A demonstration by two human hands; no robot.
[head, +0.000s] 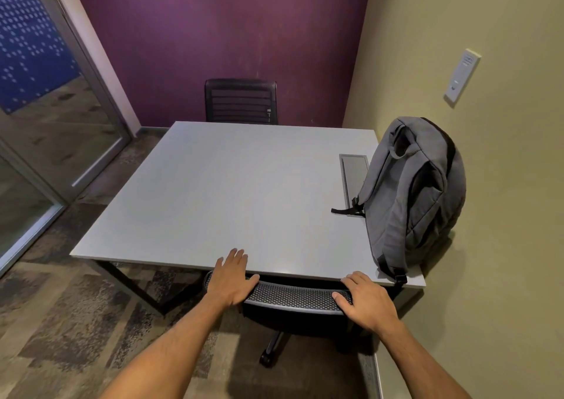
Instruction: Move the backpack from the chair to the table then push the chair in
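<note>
At the near edge of the table (213,191), the left hand (232,279) is laid on the back of the chair (296,298), fingers straight and slightly spread. The right hand (366,302) is curled over the same back. The backpack (418,197) is stood upright on the table's right side.

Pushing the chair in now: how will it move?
The chair probably rolls easily; a caster shows below. It may veer or swivel, so the left hand and right hand, spread along its back, should keep it straight.
</note>
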